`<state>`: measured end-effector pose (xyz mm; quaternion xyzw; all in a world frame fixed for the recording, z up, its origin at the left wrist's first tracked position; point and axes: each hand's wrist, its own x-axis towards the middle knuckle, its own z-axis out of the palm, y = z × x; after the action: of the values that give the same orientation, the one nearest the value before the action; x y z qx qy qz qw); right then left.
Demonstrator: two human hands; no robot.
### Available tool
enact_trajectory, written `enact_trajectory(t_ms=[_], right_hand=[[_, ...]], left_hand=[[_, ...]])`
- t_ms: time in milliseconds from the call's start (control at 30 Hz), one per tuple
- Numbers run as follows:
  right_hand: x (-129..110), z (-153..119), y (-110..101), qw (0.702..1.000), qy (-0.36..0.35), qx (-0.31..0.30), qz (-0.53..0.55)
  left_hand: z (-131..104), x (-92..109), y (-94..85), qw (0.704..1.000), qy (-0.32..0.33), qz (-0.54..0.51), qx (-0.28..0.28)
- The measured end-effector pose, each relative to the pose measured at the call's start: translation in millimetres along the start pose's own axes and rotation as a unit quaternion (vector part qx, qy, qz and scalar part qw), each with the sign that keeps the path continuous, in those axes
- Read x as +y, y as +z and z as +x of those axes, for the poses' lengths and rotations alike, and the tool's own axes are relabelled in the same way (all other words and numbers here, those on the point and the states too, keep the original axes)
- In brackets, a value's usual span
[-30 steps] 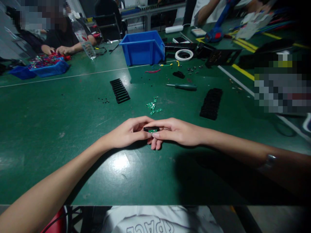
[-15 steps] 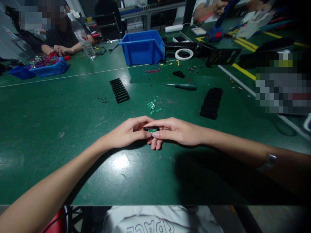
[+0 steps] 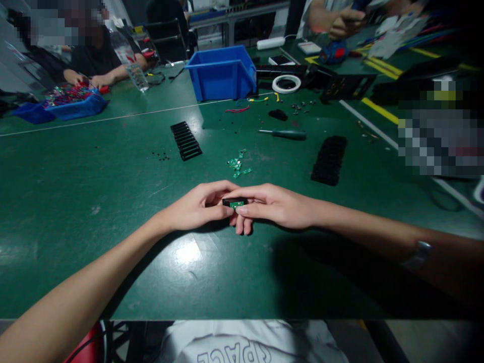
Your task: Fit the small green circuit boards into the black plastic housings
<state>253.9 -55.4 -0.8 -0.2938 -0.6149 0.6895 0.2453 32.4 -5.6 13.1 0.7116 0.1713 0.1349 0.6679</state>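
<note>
Between my two hands, just above the table, is a small black plastic housing [image 3: 227, 201] with a green circuit board [image 3: 237, 204] on its near side. My left hand [image 3: 202, 205] grips its left end, thumb along the near side. My right hand [image 3: 270, 204] closes on the other end, with its thumb tip at the board and index finger over the top. Fingers curled underneath hide part of the housing. Beyond my hands lies a loose pile of small green circuit boards [image 3: 235, 165].
Farther out are a black slotted frame [image 3: 186, 141], tiny black parts [image 3: 163, 157], a screwdriver [image 3: 289, 134] and a row of black pieces [image 3: 328, 160]. A blue bin [image 3: 223, 75], a tape roll [image 3: 286, 84] and a bottle [image 3: 134, 65] stand behind. Co-workers' hands [image 3: 346, 24] work at the far side.
My left thumb has shifted slightly along the housing, and more of the green board shows. At the back right, a co-worker's hand has moved with a dark blue tool.
</note>
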Motion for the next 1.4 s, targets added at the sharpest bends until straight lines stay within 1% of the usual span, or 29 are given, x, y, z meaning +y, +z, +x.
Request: enact_trajectory(t_ms=[100,233,400,633,800,1067,1300,1400], right_hand=[[-1.4,-0.2,0.7,1.000,-0.002,-0.002,0.003],[-3.4,0.0,1.5,1.000,0.007,-0.004,0.001],[-3.7,0.5,1.6,1.000,0.005,-0.006,-0.003],[-3.5,1.3,2.1,1.000,-0.003,-0.001,-0.015],[-4.0,0.7,3.5,1.000,0.002,0.005,-0.023],[-5.8,-0.3,6.0,0.999,-0.001,0.015,-0.041],[-5.0,-0.9,6.8,0.999,0.003,0.025,-0.035],[-5.0,-1.4,6.3,0.999,0.006,0.024,-0.029]], left_hand=[[0.1,-0.4,-1.0,1.000,0.009,-0.010,-0.004],[1.2,0.0,0.7,1.000,0.006,0.003,0.017],[1.1,-1.9,3.1,0.999,0.009,0.023,0.029],[-1.7,-3.7,2.7,0.994,0.010,0.097,0.045],[-2.4,-3.3,1.9,0.989,0.009,0.138,0.043],[-3.5,-2.9,3.5,0.990,0.001,0.136,0.040],[-2.8,-2.7,6.9,0.997,0.010,0.074,0.016],[-2.2,-2.7,7.4,0.997,0.017,0.074,0.013]])
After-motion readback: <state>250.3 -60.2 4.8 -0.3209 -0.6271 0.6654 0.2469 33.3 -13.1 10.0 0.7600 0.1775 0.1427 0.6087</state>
